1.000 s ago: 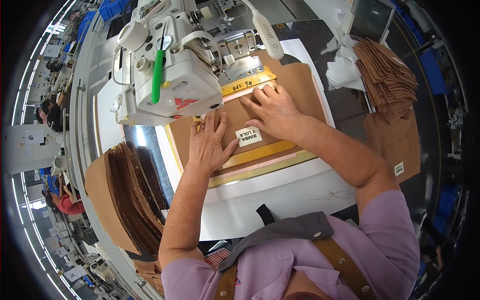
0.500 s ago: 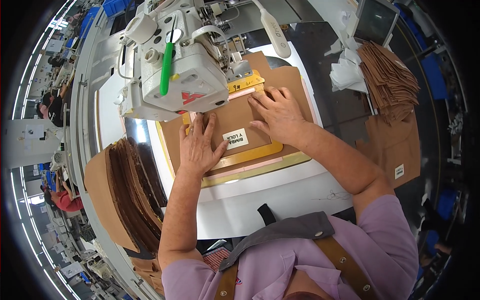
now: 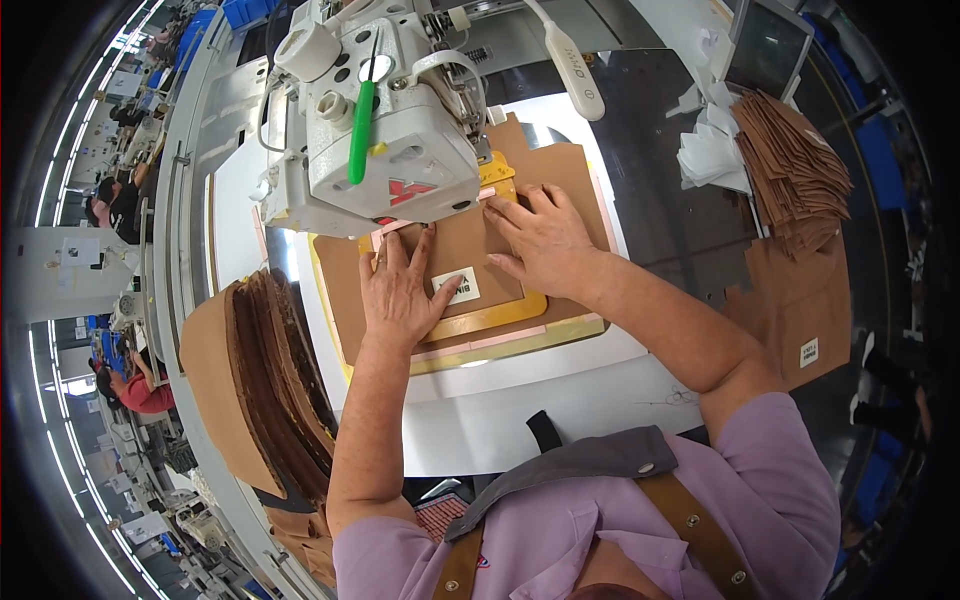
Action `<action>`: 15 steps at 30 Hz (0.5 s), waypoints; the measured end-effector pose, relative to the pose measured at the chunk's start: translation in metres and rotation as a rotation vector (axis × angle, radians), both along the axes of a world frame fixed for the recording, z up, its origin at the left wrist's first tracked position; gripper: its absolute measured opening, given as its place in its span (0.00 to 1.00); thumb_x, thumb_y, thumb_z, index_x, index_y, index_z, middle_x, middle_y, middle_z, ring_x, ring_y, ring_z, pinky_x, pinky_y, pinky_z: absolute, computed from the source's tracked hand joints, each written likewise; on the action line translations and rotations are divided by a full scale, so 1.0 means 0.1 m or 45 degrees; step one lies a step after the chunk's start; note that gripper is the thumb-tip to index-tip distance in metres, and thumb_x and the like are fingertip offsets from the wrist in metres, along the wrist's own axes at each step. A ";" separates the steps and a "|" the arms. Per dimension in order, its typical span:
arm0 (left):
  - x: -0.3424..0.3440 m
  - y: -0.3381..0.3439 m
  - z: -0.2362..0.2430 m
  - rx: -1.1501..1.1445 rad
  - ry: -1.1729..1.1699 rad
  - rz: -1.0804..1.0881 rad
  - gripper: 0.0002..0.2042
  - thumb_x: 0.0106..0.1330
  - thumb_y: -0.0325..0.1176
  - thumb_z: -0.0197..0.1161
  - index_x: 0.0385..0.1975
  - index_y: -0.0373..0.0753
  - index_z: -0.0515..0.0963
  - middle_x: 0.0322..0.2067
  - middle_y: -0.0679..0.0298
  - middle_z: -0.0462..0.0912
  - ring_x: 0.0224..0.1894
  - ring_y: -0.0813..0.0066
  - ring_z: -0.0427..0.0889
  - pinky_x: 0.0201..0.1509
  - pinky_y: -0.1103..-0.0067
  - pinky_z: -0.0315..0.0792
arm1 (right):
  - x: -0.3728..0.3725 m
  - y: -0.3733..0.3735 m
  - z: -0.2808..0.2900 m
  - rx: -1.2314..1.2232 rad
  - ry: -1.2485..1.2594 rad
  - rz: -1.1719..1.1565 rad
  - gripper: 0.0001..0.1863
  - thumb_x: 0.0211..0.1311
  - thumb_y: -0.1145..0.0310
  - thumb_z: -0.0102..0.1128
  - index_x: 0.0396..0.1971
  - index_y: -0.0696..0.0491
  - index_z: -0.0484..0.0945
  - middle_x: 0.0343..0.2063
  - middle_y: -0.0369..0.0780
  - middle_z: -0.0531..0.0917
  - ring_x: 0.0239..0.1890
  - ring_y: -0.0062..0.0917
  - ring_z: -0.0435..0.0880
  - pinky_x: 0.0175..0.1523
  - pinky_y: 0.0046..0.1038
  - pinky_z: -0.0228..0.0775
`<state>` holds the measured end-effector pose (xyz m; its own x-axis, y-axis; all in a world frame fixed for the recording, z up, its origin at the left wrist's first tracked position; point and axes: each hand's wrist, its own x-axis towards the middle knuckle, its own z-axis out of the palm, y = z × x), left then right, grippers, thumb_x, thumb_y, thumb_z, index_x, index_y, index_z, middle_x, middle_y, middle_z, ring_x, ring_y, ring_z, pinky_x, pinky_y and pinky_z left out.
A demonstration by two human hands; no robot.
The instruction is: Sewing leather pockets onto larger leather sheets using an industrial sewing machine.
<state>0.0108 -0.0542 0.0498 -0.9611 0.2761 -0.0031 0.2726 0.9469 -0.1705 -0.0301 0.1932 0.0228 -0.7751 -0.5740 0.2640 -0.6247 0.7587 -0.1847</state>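
Both hands lie flat with fingers spread — neither grip is clenched; they press down rather than grasp. The left hand rests on the brown leather piece at centre frame, thumb beside its small white label. The right hand presses the same piece just right of it, fingertips pointing toward the white sewing machine above. Under the piece sits a yellow template on the white table. Stacked brown pieces stand at lower left — another stack lies upper right.
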 end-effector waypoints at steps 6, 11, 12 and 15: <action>-0.04 0.02 0.08 -0.020 -0.032 0.041 0.39 0.66 0.68 0.53 0.71 0.51 0.69 0.58 0.44 0.73 0.65 0.53 0.71 0.69 0.58 0.55 | -0.01 -0.10 -0.04 -0.148 0.028 0.036 0.29 0.63 0.50 0.64 0.57 0.55 0.80 0.58 0.39 0.76 0.57 0.34 0.74 0.68 0.40 0.61; -0.07 0.04 0.12 -0.041 -0.033 0.073 0.37 0.65 0.67 0.55 0.69 0.50 0.71 0.57 0.47 0.74 0.64 0.53 0.71 0.69 0.56 0.57 | -0.04 -0.16 -0.06 -0.209 0.019 0.055 0.28 0.61 0.52 0.66 0.56 0.55 0.80 0.53 0.41 0.76 0.56 0.34 0.74 0.67 0.39 0.62; -0.07 0.04 0.09 0.020 0.027 0.012 0.36 0.65 0.63 0.58 0.70 0.49 0.71 0.58 0.49 0.74 0.62 0.55 0.73 0.69 0.58 0.58 | -0.03 -0.18 -0.06 -0.222 0.028 0.058 0.28 0.61 0.53 0.66 0.56 0.55 0.80 0.52 0.42 0.76 0.56 0.34 0.74 0.67 0.39 0.63; -0.10 0.12 -0.01 0.217 0.069 -0.132 0.33 0.65 0.53 0.62 0.69 0.46 0.70 0.62 0.53 0.73 0.61 0.55 0.73 0.69 0.59 0.58 | -0.04 -0.16 -0.05 -0.242 0.004 0.075 0.29 0.60 0.53 0.66 0.58 0.55 0.79 0.53 0.43 0.75 0.56 0.35 0.74 0.68 0.40 0.63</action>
